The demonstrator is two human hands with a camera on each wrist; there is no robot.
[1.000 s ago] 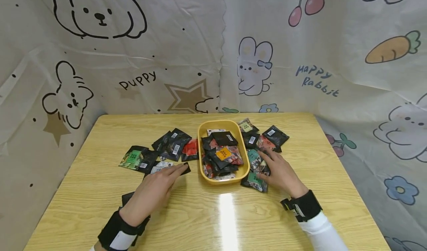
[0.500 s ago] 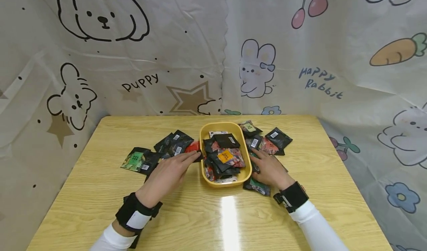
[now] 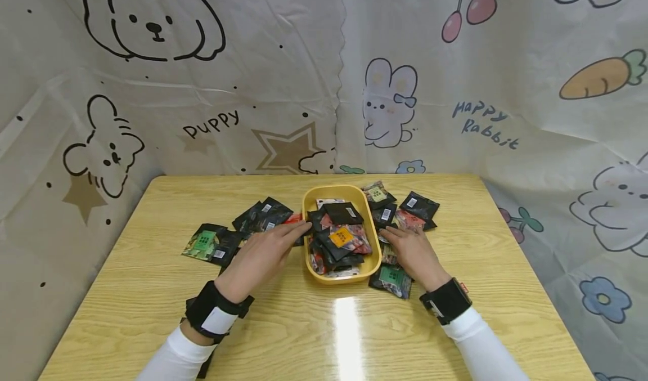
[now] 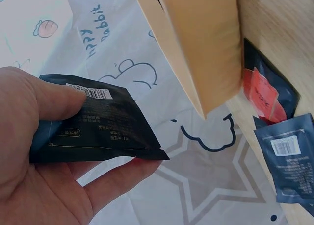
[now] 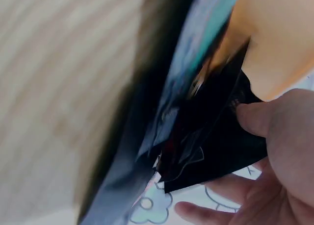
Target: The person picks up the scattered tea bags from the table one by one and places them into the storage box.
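Your left grip pinches a barcoded packet between thumb and fingers; the head view mostly hides it. Your right grip pinches a black packet, plain only from the right wrist. Between the grips stands the yellow tub, holding packets. Beyond the left grip, the left wrist view bares a red-labelled packet, a mere sliver from the head.

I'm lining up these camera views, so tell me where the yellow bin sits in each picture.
Head: yellow bin just right of centre, below mid-height.
Left wrist: yellow bin at the top, right of centre, cut off by the edge.
Right wrist: yellow bin in the upper right corner, partly shown.
Shared landmark: the printed cloth, visible in all three.
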